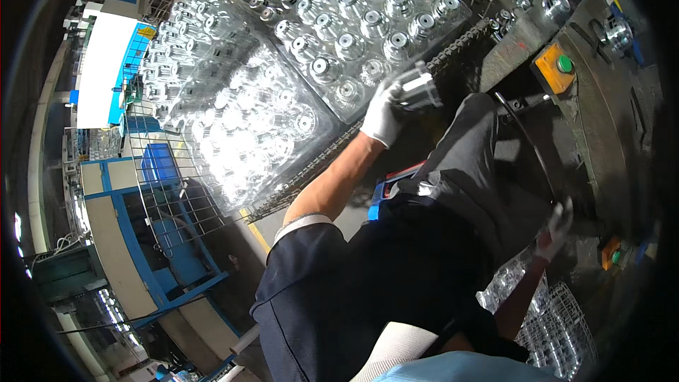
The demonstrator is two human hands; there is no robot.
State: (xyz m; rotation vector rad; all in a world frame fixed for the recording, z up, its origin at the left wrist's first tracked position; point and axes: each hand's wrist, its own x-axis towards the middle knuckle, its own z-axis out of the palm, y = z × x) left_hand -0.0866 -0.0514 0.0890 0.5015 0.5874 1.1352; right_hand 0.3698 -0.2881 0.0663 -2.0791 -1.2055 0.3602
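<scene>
My left hand (384, 114), in a white glove, is closed on a shiny metal cup-shaped part (419, 90) with a flanged rim. It holds the part tilted beside the near edge of a clear plastic tray (343, 114). In that tray stand rows of similar metal parts (349, 45). On the lower right, my gloved right hand (555, 230) has its fingers stretched out and nothing visible in them. Its forearm passes over a second group of shiny metal parts (520, 283) in a wire basket (576, 304).
A wire cage (453, 51) surrounds the trays; more parts fill its glaring left side. To the right is a worn machine bench (601, 120) with an orange box with a green button (555, 67) and loose metal parts (555, 7). Blue-and-cream cabinets (120, 255) stand left.
</scene>
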